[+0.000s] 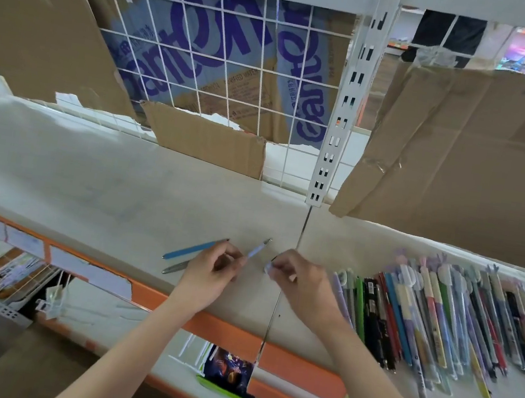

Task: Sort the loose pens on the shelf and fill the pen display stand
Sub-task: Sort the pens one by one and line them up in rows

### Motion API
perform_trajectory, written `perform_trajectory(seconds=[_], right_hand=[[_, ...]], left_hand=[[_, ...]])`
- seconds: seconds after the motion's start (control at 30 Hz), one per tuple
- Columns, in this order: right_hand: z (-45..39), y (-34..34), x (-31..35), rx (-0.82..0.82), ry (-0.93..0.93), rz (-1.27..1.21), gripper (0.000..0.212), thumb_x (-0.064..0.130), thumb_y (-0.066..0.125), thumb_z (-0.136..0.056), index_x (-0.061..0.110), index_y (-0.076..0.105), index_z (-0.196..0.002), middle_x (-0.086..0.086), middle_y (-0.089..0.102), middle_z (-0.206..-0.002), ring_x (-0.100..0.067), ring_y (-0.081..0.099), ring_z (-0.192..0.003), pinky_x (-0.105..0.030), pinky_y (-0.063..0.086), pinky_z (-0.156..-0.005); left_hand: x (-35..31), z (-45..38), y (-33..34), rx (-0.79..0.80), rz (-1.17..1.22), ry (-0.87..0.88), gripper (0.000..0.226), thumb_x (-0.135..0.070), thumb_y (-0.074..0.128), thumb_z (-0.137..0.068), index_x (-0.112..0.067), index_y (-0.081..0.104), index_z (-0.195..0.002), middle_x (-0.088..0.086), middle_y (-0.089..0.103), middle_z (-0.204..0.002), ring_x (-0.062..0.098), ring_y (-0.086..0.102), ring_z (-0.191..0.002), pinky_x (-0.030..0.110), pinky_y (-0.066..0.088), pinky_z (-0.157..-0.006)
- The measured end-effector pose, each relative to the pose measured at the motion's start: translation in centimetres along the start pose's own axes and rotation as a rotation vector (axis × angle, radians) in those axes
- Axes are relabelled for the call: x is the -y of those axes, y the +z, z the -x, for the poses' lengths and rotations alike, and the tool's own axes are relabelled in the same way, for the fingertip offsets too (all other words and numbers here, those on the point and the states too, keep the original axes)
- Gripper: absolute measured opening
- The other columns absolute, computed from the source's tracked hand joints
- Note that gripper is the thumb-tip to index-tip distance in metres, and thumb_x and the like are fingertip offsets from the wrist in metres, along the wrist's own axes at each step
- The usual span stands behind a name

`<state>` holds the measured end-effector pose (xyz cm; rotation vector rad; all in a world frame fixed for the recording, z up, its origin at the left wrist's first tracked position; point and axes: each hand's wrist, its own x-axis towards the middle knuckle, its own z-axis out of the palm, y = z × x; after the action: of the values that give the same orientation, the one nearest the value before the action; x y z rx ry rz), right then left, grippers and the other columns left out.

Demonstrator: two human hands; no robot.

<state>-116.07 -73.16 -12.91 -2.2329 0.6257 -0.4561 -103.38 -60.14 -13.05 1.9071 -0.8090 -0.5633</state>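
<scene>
At frame centre, on the shelf [122, 179]: left hand [210, 272] fingers pinch a pale blue pen [259, 247]; right hand [297, 278] fingers pinch its small cap [269, 268]. Sorting step; recapping likely next. Loose pens [440, 318] lie lower right; display stand unseen.

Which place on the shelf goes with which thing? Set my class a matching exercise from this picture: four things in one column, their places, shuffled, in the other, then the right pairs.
Things
1. blue pen
2. grey pen
3. pale pen
4. heap of loose pens

Places
A. spread over the right part of the shelf
B. lying on the shelf, partly hidden under the left hand
C. gripped in the left hand, tip pointing up and away
D. lying free on the shelf, left of both hands

Pairs: 1-D, 2-B, 3-C, 4-A
</scene>
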Motion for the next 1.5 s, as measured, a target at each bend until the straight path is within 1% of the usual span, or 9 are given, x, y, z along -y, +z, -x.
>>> perform_trajectory(seconds=[0.07,0.23,0.37,0.5,0.67,0.83,1.0,1.23,1.5], right_hand=[[-0.2,-1.2,-0.2,-0.030,0.128,-0.284,0.015,0.012,0.063,-0.089,0.024,0.063,-0.081,0.010,0.065,-0.077,0.004,0.057,-0.069,-0.014,0.047,-0.066],[-0.4,-2.7,-0.4,-0.053,0.249,-0.592,0.023,0.005,0.056,-0.092,0.022,0.069,-0.085,0.005,0.067,-0.084,-0.004,0.065,-0.070,-0.016,0.051,-0.062],[0.0,-3.0,-0.4,-0.046,0.144,-0.466,0.029,-0.002,0.055,-0.091,0.022,0.069,-0.085,-0.007,0.058,-0.097,-0.001,0.059,-0.066,-0.014,0.047,-0.062],[0.2,-3.1,-0.2,0.000,0.076,-0.404,0.030,-0.001,0.056,-0.090,0.026,0.069,-0.085,-0.006,0.060,-0.091,0.000,0.052,-0.060,-0.012,0.044,-0.061],[0.2,-3.1,-0.6,-0.075,0.130,-0.584,0.018,-0.002,0.053,-0.091,0.010,0.067,-0.091,0.006,0.057,-0.062,-0.003,0.050,-0.054,-0.009,0.040,-0.057],[0.4,-2.7,-1.2,-0.056,0.120,-0.620,0.017,-0.001,0.053,-0.091,0.009,0.067,-0.093,0.007,0.057,-0.061,-0.004,0.051,-0.056,-0.010,0.041,-0.057],[0.5,-2.7,-1.7,-0.178,0.146,-0.688,0.024,-0.001,0.051,-0.092,0.015,0.068,-0.090,0.007,0.062,-0.068,-0.008,0.052,-0.059,-0.015,0.043,-0.057],[1.0,-1.8,-1.6,-0.038,0.172,-0.702,0.017,0.000,0.055,-0.091,0.012,0.064,-0.099,0.005,0.063,-0.073,-0.007,0.055,-0.062,-0.017,0.047,-0.063],[1.6,1.1,0.8,-0.288,0.350,-0.873,0.008,0.002,0.054,-0.092,0.008,0.059,-0.093,-0.003,0.060,-0.077,-0.006,0.053,-0.061,-0.017,0.046,-0.058]], left_hand=[[0.0,0.2,-0.4,0.040,-0.043,0.035,0.012,-0.022,0.064,-0.087,-0.029,0.059,-0.078,-0.013,0.061,-0.061,0.003,0.057,-0.064,0.018,0.042,-0.064],[-0.2,0.5,-0.5,0.069,-0.063,0.082,0.009,-0.025,0.068,-0.083,-0.032,0.064,-0.078,-0.012,0.065,-0.067,0.005,0.060,-0.070,0.024,0.046,-0.070],[-0.5,0.5,-0.3,0.095,-0.061,0.082,0.009,-0.027,0.068,-0.083,-0.033,0.065,-0.077,-0.013,0.066,-0.067,0.006,0.059,-0.068,0.025,0.045,-0.066],[-0.7,0.7,0.0,0.121,-0.027,0.083,0.008,-0.024,0.067,-0.084,-0.029,0.066,-0.078,-0.011,0.065,-0.065,0.007,0.059,-0.067,0.025,0.045,-0.067],[-0.8,1.0,0.0,0.135,0.013,0.077,0.012,-0.025,0.063,-0.087,-0.027,0.065,-0.076,-0.015,0.061,-0.059,0.000,0.046,-0.054,0.024,0.037,-0.058],[-0.9,1.3,-0.1,0.136,0.021,0.078,0.011,-0.023,0.063,-0.088,-0.023,0.065,-0.077,-0.015,0.060,-0.059,-0.003,0.046,-0.053,0.018,0.035,-0.057],[-1.0,1.5,0.3,0.127,0.015,0.066,0.010,-0.024,0.062,-0.088,-0.024,0.066,-0.078,-0.016,0.061,-0.061,-0.003,0.049,-0.057,0.013,0.036,-0.056],[-1.1,1.9,1.3,0.153,0.015,0.019,0.012,-0.027,0.059,-0.090,-0.026,0.064,-0.080,-0.016,0.061,-0.060,-0.002,0.048,-0.058,0.012,0.036,-0.055],[-1.3,1.7,1.7,0.161,0.000,-0.042,0.024,-0.023,0.052,-0.094,-0.022,0.069,-0.078,-0.013,0.048,-0.049,0.000,0.038,-0.048,0.014,0.028,-0.048]])
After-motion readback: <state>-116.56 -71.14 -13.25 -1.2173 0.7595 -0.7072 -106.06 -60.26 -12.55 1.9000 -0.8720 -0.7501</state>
